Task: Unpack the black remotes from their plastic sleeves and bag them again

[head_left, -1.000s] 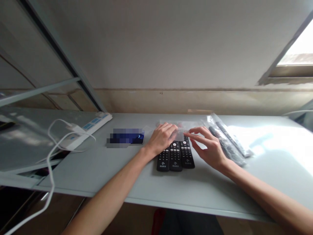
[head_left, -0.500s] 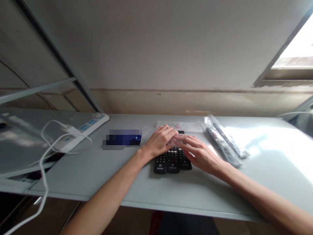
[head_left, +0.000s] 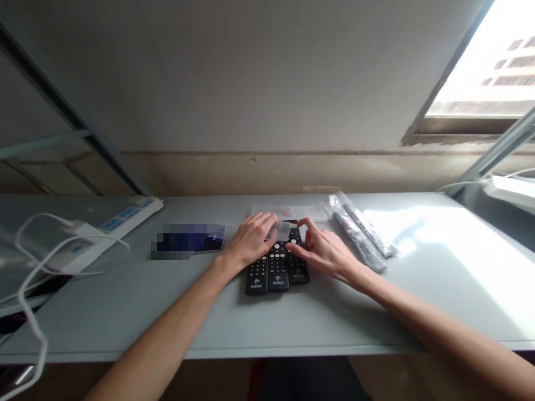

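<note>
Three black remote controls lie side by side on the desk: a left remote [head_left: 256,278], a middle remote [head_left: 277,273] and a right remote [head_left: 298,269]. My left hand [head_left: 251,236] is curled over the upper part of the left remote. A piece of clear plastic [head_left: 281,231] sticks out from its fingers above the middle remote. My right hand [head_left: 328,249] is over the right remote's edge, its thumb and index finger spread apart with nothing gripped between them. Its other fingers are folded. The upper ends of the left and middle remotes are partly hidden.
Two plastic-wrapped remotes [head_left: 361,234] lie at the right. A flat clear bag [head_left: 301,212] is behind my hands. To the left are a phone [head_left: 213,240], partly pixelated, a power strip [head_left: 115,234] and a looping white cable [head_left: 31,312]. The desk's front edge [head_left: 309,351] runs below.
My right hand has parted from the left, its thumb and index finger now spread. The clear plastic stays at my left hand. The whole view has shifted, so things appear farther left.
</note>
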Tool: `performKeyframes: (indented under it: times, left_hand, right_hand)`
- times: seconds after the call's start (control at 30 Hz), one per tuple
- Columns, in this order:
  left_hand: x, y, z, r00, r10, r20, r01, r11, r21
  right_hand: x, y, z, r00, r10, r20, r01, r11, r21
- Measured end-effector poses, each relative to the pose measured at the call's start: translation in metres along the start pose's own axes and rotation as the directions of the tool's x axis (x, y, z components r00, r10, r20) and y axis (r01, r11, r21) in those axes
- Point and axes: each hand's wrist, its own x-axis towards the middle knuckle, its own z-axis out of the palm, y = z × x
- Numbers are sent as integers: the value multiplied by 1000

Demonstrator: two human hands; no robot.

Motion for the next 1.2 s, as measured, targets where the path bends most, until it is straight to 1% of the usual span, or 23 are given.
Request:
performKeyframes:
  times: [0.07, 0.13, 0.2, 0.27, 0.33, 0.4, 0.43, 0.47, 0.53, 0.57, 0.6, 0.63, 0.67, 0.77, 0.87, 0.93, 1.0, 1.03, 1.2]
  left_hand:
    - [0, 0, 2, 1000, -16, 4, 16, 1000, -18]
    - [0, -1, 3, 1000, -26, -6, 25, 999, -23]
    - [0, -2, 4, 1000, -26, -16, 26, 999, -25]
    - [0, -2, 5, 999, -30, -23, 29, 999, -35]
    - [-1, -1, 4, 998, -51, -36, 49, 998, -51]
    - [-1, 0, 1, 995, -78, -65, 75, 996, -57]
    - [-1, 0, 0, 993, -86, -86, 82, 995, -53]
    - [0, 1, -1, 990, -88, -111, 83, 995, -46]
    - [0, 0, -3, 986, -73, -151, 70, 997, -22]
    - [0, 0, -3, 985, -60, -161, 59, 998, -10]
    - [1, 0, -3, 985, -48, -163, 49, 999, 1]
    - [1, -1, -3, 987, -37, -159, 40, 999, 11]
    - [0, 0, -3, 988, -29, -153, 33, 999, 20]
    - [0, 0, -2, 989, -27, -144, 32, 999, 33]
    - [-1, 0, -1, 988, -37, -150, 44, 998, 38]
    - [-1, 0, 0, 987, -46, -152, 53, 998, 39]
    - [-1, -1, 0, 988, -47, -146, 53, 998, 37]
    - [-1, -1, 0, 989, -44, -141, 49, 998, 37]
    - [-1, 1, 0, 992, -35, -119, 39, 999, 31]
  right_hand:
    - [1, 2, -1, 992, -17, 127, 12, 999, 46]
    - [-1, 5, -4, 979, -60, 196, 37, 992, 119]
    - [-3, 10, -9, 970, -89, 227, 51, 984, 168]
    - [-4, 16, -16, 975, -87, 203, 50, 982, 183]
    - [-2, 21, -25, 993, -43, 110, 18, 976, 215]
    - [2, 27, -35, 998, 42, -52, -24, 952, 306]
    - [6, 29, -40, 985, 91, -146, -31, 928, 371]
    - [9, 31, -44, 961, 140, -241, -21, 899, 438]
    - [14, 34, -50, 887, 223, -405, 38, 839, 543]
    - [15, 35, -51, 852, 256, -456, 70, 809, 584]
    - [16, 34, -50, 832, 286, -476, 92, 775, 626]
    - [16, 34, -49, 824, 318, -469, 97, 736, 670]
    - [15, 33, -46, 827, 353, -438, 87, 689, 720]
    - [14, 29, -34, 839, 450, -305, 30, 521, 853]
    - [15, 28, -25, 815, 524, -248, 22, 399, 917]
    - [16, 31, -23, 788, 575, -221, 14, 342, 940]
    - [17, 34, -22, 771, 605, -200, 4, 310, 951]
    - [17, 36, -22, 768, 610, -198, 0, 309, 951]
    - [15, 36, -19, 773, 596, -217, -26, 371, 928]
